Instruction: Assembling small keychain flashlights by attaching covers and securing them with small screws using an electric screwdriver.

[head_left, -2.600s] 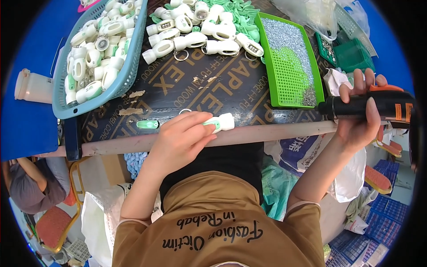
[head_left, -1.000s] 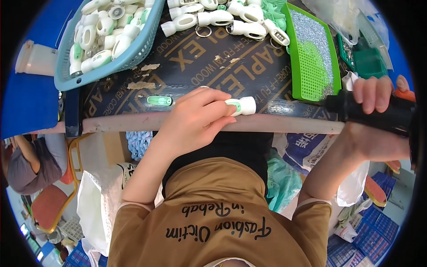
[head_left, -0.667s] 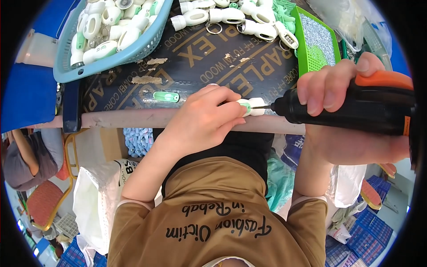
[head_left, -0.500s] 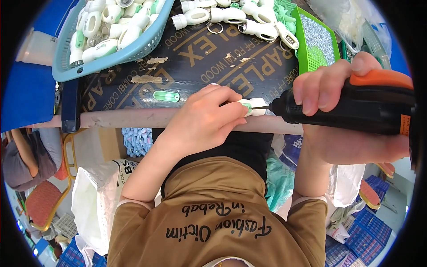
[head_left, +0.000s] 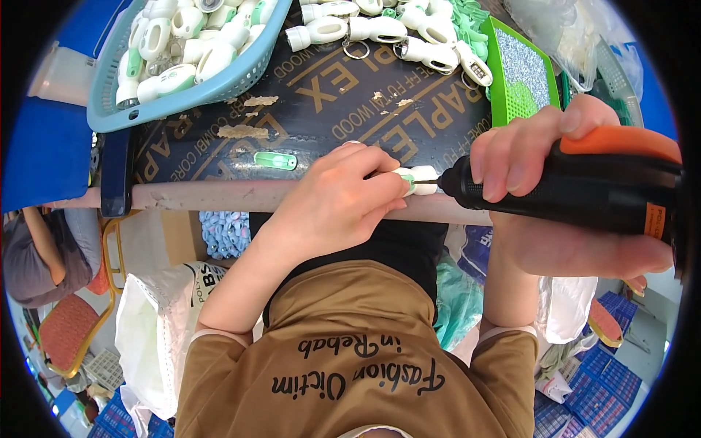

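At the table's near edge my left hand (head_left: 343, 191) is closed, its fingertips pinching a small white-and-green keychain flashlight (head_left: 423, 177) that is mostly hidden by them. My right hand (head_left: 520, 162) wraps round a black-and-orange electric screwdriver (head_left: 584, 179), held nearly level. Its thin bit points left and meets the green part of the flashlight; the exact contact spot is too small to make out. To the left of my left hand lies a loose green oblong cover (head_left: 276, 160) on the dark tabletop (head_left: 321, 95).
A blue-grey basket (head_left: 241, 78) full of similar flashlights stands at the far left. More flashlights (head_left: 376, 29) lie in rows at the back. Beside them are green plastic parts (head_left: 471, 28) and a bright green tray (head_left: 499, 80) of small silvery pieces. Another person (head_left: 55, 252) sits at the left.
The screwdriver has shifted slightly left and its rear end has dipped a little. My left hand keeps its pinch on the flashlight, almost unmoved.
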`<act>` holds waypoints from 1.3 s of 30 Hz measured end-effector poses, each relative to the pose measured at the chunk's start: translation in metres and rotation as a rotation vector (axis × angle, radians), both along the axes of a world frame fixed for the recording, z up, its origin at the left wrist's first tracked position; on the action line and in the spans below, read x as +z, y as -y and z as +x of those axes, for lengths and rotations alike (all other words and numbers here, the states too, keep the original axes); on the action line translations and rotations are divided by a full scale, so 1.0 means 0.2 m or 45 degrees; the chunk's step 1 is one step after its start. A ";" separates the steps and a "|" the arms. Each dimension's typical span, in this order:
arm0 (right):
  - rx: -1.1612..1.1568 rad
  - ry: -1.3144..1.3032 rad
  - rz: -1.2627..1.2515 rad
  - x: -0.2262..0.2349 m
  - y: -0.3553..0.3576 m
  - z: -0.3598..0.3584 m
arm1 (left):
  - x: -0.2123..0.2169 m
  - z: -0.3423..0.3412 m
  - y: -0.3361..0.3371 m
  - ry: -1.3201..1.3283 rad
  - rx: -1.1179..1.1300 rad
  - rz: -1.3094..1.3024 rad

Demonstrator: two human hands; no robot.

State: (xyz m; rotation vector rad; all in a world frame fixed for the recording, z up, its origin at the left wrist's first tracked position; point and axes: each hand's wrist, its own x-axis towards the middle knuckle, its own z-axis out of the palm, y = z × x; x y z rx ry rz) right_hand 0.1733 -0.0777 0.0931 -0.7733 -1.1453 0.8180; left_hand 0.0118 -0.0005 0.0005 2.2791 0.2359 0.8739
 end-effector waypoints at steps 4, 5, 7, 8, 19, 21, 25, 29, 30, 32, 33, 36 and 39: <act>0.024 0.001 0.022 -0.01 0.01 -0.01 | -0.01 -0.01 0.00 -0.010 0.000 0.015; 0.025 0.002 0.026 -0.01 0.00 0.00 | -0.01 -0.01 0.00 -0.011 0.000 0.014; 0.031 0.003 0.034 -0.02 0.00 -0.01 | -0.01 -0.01 0.00 0.007 0.007 0.011; 0.035 0.004 0.038 -0.03 -0.01 0.01 | -0.01 -0.01 0.00 0.005 0.010 0.009; 0.055 0.019 0.068 -0.06 0.02 0.02 | -0.01 0.00 0.02 0.012 0.017 0.017; 0.058 0.023 0.076 -0.06 0.01 0.01 | -0.01 0.00 0.02 0.017 0.021 0.015; 0.062 0.025 0.101 -0.06 0.01 0.03 | -0.01 0.00 0.01 0.014 0.022 0.000; -0.128 -0.172 0.023 -0.06 0.03 0.02 | -0.01 0.00 0.00 0.012 0.016 0.005; -0.226 -0.270 -0.019 -0.07 0.03 0.03 | -0.01 0.00 0.01 0.010 0.023 -0.014; -0.260 -0.317 0.184 -0.08 0.00 0.05 | 0.00 0.00 0.01 0.009 0.019 -0.027; -0.392 -0.179 0.225 -0.07 0.02 0.13 | 0.00 0.02 0.01 0.020 -0.011 -0.023; -0.430 -0.025 0.353 -0.17 -0.06 0.32 | -0.01 0.00 0.02 0.033 0.044 0.018; -1.098 0.247 0.348 -0.25 -0.05 0.38 | 0.03 -0.03 0.04 0.191 0.109 -0.374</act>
